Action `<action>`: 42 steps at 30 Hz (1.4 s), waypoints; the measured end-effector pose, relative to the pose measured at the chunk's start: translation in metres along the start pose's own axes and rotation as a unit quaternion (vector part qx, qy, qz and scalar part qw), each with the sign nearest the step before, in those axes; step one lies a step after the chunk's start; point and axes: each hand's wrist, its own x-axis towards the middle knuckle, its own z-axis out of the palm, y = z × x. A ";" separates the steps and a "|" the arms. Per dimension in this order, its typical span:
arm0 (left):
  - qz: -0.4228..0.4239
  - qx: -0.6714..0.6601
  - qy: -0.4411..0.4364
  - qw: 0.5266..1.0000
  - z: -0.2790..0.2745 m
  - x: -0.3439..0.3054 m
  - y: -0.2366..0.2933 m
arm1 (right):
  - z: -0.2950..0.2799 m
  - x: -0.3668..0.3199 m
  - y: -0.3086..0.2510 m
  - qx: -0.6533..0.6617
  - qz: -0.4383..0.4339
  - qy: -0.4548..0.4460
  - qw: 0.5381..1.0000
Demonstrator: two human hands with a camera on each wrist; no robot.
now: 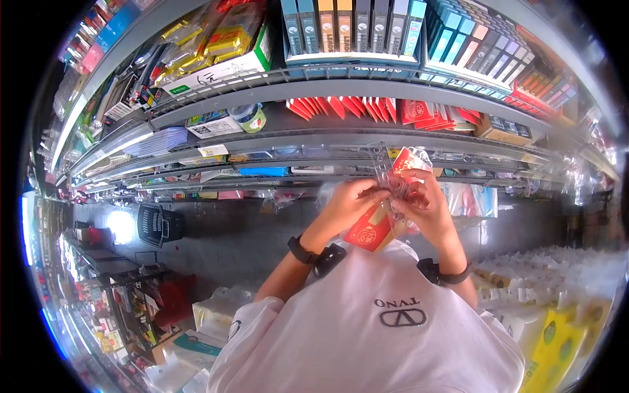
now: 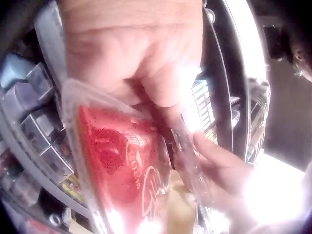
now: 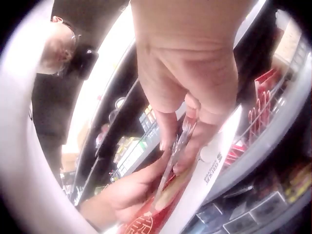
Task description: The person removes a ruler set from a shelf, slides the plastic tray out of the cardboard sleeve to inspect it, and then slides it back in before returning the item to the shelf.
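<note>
In the head view my left hand (image 1: 354, 204) and right hand (image 1: 427, 204) meet in front of the chest, at a red envelope pack (image 1: 368, 230) in clear plastic. Gold print marks its red face. The right hand's thumb and fingers (image 3: 195, 134) pinch a clear plastic strip (image 3: 176, 153), seen edge-on in the right wrist view. Beside them hangs a white card (image 3: 209, 170) with a round hole. My left hand's fingers curl at the top of the plastic, partly hidden behind the red pack (image 2: 122, 170) in the left wrist view. A second red-and-white piece (image 1: 407, 162) rises above the right fingers.
Wire-fronted shelves stretch across the front, with rows of boxed items (image 1: 354, 29), hanging red envelopes (image 1: 341, 106) and a carton of yellow packets (image 1: 229, 49). A dark basket (image 1: 160, 224) stands on the floor to the left. Plastic-wrapped bundles (image 1: 550, 334) lie at the right.
</note>
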 end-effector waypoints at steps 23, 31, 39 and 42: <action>0.031 -0.064 0.060 0.996 0.001 -0.010 0.019 | -0.023 -0.017 0.003 0.046 -0.046 0.106 0.992; -0.001 -0.023 0.142 0.990 -0.019 -0.010 -0.002 | -0.057 -0.044 -0.047 -0.342 -0.488 0.110 0.796; -0.010 -0.069 0.133 0.989 -0.016 -0.007 -0.005 | -0.054 -0.057 -0.048 -0.467 -0.516 0.153 0.702; -0.010 -0.074 0.129 0.989 -0.011 -0.006 0.000 | -0.057 -0.058 -0.042 -0.406 -0.507 0.158 0.743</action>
